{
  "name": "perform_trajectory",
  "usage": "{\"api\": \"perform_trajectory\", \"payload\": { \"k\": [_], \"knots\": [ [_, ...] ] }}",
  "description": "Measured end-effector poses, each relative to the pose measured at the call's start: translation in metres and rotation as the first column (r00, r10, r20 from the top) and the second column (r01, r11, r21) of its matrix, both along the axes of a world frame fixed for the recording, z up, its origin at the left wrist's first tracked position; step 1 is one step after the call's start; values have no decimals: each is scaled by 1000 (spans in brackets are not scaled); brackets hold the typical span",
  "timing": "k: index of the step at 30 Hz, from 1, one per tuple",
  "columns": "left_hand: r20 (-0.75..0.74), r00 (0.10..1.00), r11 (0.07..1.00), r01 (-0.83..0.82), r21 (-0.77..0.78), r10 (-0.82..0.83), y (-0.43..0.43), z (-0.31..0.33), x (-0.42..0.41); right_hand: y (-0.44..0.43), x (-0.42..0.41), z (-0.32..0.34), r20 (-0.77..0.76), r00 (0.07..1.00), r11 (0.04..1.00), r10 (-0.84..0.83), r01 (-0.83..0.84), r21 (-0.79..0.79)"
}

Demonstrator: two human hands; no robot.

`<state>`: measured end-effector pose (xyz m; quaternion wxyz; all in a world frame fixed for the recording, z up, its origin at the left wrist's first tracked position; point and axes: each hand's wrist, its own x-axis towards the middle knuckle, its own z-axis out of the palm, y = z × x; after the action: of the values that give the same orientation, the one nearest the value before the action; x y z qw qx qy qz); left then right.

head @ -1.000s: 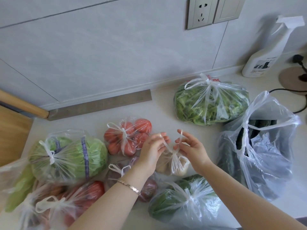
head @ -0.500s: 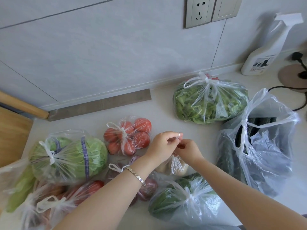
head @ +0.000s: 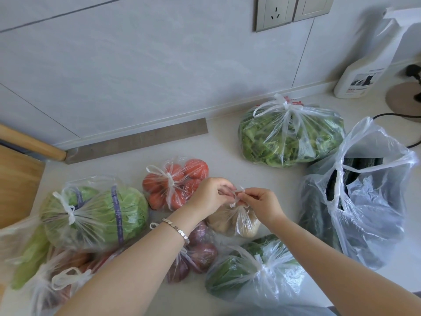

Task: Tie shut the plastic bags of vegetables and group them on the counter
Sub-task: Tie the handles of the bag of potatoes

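Spread apart a second ago, the left hand [head: 209, 197] and right hand [head: 262, 204] now meet, each pinching the handles [head: 238, 191] of the small bag [head: 234, 221], so the knot's going in.

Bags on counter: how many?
9 seen, maybe more hidden: cabbage left; tomatoes centre; greens back right; cucumbers right; dark-green bag front; potatoes being tied; onions beside; pale-green bag, red-orange bag front left.

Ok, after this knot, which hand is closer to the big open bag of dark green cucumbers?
The right hand, probably: the open clear plastic bag of dark green cucumbers sits right of it; the left hand is beyond the small clear bag of pale vegetables both pinch.
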<state>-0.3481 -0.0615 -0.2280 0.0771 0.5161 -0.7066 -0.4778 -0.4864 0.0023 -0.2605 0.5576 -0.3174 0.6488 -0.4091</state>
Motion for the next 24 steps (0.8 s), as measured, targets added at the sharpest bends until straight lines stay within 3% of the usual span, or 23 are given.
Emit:
{"api": "perform_trajectory", "payload": {
  "k": [3,8,19,21,24],
  "knots": [
    [15,1000,1000,-14,8,14,6,-1,-2,-2,0,-3,8,1000,1000,-17,17,-2],
    [92,996,988,8,-153,6,10,-5,-4,-1,1,-3,5,1000,1000,8,-8,-28],
    [457,883,892,286,-350,-103,8,-12,8,-3,8,-6,-48,999,1000,-17,16,-10],
    [423,878,838,395,-377,-223,6,-13,-1,-3,6,-6,-45,999,1000,-25,24,-6],
    [268,924,912,337,-233,-273,4,-11,-13,-1,1,-4,-61,998,1000,0,-1,-11]
  ]
}}
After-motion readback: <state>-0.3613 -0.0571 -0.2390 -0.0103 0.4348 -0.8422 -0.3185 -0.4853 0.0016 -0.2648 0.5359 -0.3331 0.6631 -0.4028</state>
